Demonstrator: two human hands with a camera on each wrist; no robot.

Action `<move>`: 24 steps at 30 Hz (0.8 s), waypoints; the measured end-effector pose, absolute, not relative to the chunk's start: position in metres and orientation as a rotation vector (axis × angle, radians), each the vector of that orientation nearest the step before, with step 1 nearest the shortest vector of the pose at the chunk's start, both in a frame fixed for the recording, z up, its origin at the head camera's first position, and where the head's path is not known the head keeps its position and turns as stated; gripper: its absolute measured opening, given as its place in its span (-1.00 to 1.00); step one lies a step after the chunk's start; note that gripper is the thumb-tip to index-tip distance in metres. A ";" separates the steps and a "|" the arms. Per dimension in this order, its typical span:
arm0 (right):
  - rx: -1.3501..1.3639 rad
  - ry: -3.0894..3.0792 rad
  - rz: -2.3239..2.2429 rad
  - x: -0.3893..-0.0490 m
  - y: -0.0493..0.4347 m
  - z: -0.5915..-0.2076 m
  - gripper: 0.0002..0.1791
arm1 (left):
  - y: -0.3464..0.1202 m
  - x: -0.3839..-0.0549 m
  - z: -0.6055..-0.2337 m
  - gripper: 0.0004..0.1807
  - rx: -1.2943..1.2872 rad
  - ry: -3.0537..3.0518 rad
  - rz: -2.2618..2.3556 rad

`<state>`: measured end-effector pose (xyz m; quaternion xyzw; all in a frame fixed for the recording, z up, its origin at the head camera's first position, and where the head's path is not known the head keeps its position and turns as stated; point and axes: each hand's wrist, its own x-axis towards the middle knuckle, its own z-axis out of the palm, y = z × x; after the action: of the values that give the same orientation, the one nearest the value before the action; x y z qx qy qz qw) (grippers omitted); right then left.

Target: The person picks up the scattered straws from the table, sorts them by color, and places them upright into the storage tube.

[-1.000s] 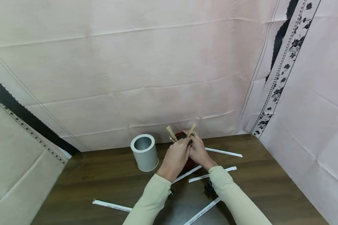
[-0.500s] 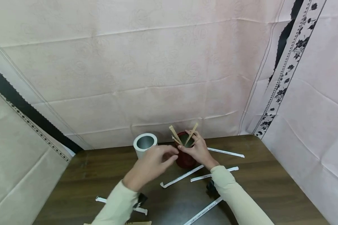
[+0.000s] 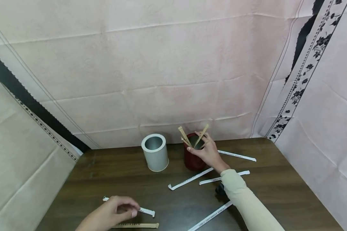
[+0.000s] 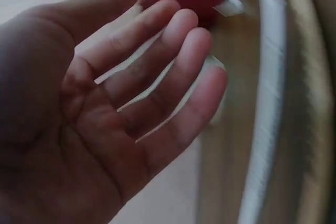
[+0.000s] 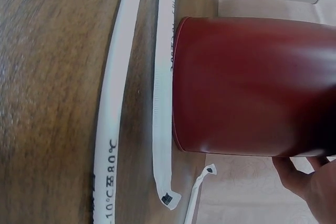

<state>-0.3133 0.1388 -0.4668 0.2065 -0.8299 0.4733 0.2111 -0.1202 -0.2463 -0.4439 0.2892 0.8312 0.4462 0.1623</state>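
My right hand [image 3: 210,156] holds the rim of a dark red cup [image 3: 192,161], thumb on the near side and fingers across the far side. Several tan paper-wrapped sticks [image 3: 183,132] lean out of the cup. In the right wrist view the red cup [image 5: 252,85] fills the right side, with part of the right hand [image 5: 319,192] below it. My left hand [image 3: 111,212] hovers low at the front left, over a white paper-wrapped straw [image 3: 148,211] and beside a tan wrapped stick [image 3: 137,225]. Its palm is bare and its fingers are loosely bent in the left wrist view [image 4: 157,87].
A pale grey cup [image 3: 156,158] stands left of the red one. More white wrapped straws lie about the brown table [image 3: 104,173]: one in front of the red cup [image 3: 191,178], others to the right. A cloth backdrop [image 3: 162,64] rises behind the table's back edge.
My left hand has left the red cup and moved down and left to the front of the table. The right hand stays on the cup's rim. The view has shifted slightly.
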 end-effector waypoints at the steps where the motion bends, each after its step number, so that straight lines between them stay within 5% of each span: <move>1: 0.567 -2.300 1.315 -0.313 0.140 -0.466 -0.13 | -0.251 -0.121 -0.452 -0.81 0.795 2.332 1.274; 14: 0.571 -2.322 1.300 -0.311 0.132 -0.465 -0.14 | -0.275 -0.133 -0.512 -0.91 1.308 2.372 1.073; 24: 0.560 -2.307 1.285 -0.311 0.135 -0.465 -0.15 | -0.249 -0.119 -0.504 -0.93 0.886 2.477 0.849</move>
<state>-0.3109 0.1354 -0.4649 0.2024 -0.8338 0.4644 0.2194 -0.1187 -0.2486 -0.5036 0.3148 0.8802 0.3016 0.1875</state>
